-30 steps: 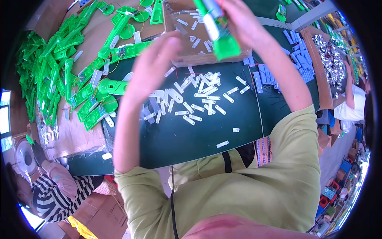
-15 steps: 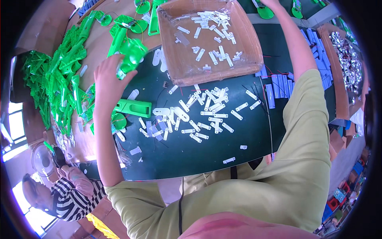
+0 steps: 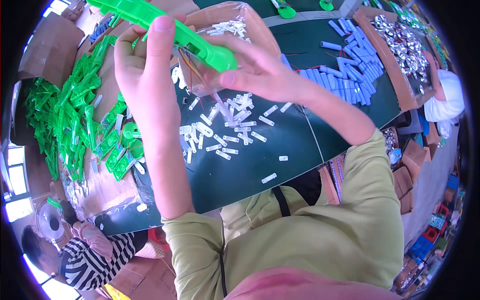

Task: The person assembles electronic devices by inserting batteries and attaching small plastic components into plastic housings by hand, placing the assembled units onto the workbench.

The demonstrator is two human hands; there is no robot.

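A long, curved green plastic housing [image 3: 192,42] is held up above the far side of the table, close to the camera. Around its middle, my left hand [image 3: 155,75] is closed with the thumb pressed on the near side. My right hand [image 3: 270,75] grips the rounded right end, with its fingers partly hidden behind. Thin coloured wires [image 3: 192,67] hang from the housing's underside. Beneath both hands lies a scattered pile of small white plastic strips [image 3: 235,117] on the dark green tabletop [image 3: 225,185].
Green housings [image 3: 70,110] are heaped at the left. Behind my hands stands a cardboard box [image 3: 255,25] with more white strips. Blue cylinders [image 3: 345,80] lie at right, near a carton of shiny metal parts [image 3: 395,45]. Co-workers sit at left [image 3: 95,255] and far right [image 3: 445,95].
My right hand has come back from the far right edge to meet my left hand. The left has risen, and both now hold the long green housing. The view has shifted.
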